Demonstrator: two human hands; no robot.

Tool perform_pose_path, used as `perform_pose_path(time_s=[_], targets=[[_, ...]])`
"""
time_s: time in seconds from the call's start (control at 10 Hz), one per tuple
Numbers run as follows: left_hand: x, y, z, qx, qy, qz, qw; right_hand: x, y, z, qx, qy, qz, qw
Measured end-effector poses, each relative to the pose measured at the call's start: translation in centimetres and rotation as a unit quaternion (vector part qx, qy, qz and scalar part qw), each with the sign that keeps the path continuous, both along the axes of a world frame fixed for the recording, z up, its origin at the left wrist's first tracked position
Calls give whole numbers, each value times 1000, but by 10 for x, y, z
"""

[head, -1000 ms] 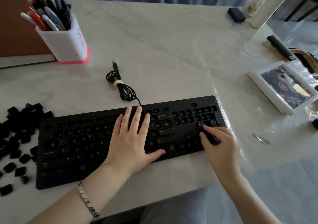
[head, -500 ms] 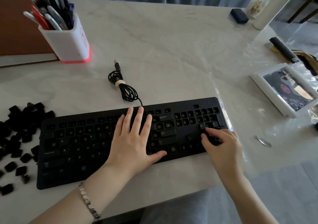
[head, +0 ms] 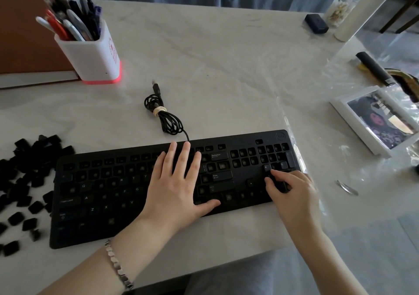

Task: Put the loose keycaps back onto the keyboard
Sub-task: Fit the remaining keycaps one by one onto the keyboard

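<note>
A black keyboard (head: 102, 204) lies across the near part of the marble table; many of its sockets are bare and a few keys are seated. A heap of loose black keycaps (head: 25, 170) sits on the table at its left end. My left hand (head: 174, 188) lies flat on the middle of the keyboard with its fingers spread. Over the number pad's lower rows, my right hand (head: 294, 195) curls its thumb and fingertips around a black keycap (head: 277, 184) and holds it down against the board.
The keyboard's coiled cable (head: 165, 115) lies just behind it. A white pen holder (head: 90, 54) stands at the back left. A framed picture (head: 376, 118) and a small metal piece (head: 347, 188) lie to the right. The table's front edge runs just below the keyboard.
My right fingertips have stayed on the keycap at the number pad, shifting only slightly. My left hand has not moved.
</note>
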State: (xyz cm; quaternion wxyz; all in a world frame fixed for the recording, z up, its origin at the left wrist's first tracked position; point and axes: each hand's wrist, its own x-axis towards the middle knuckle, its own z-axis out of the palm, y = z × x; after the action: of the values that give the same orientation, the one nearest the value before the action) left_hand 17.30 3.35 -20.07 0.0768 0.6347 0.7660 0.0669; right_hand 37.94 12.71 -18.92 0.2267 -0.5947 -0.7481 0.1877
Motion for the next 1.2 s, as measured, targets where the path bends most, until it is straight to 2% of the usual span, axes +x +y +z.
perform_pose_path(time_s=[0.4, 0.6, 0.7, 1.1, 1.2], targets=[[0, 1, 1, -12, -3, 5, 1000, 3, 1, -2, -19, 39, -14, 999], [0, 0, 1, -11, -5, 1, 1000, 3, -15, -19, 167, -48, 30, 984], [-1, 0, -1, -6, -2, -4, 1000, 6, -16, -31, 221, -85, 50, 970], [-1, 0, 10, -27, -16, -7, 999, 6, -20, -21, 203, -141, 65, 967], [-13, -6, 21, 24, -106, -17, 994, -17, -15, 3, 174, -129, 62, 974]])
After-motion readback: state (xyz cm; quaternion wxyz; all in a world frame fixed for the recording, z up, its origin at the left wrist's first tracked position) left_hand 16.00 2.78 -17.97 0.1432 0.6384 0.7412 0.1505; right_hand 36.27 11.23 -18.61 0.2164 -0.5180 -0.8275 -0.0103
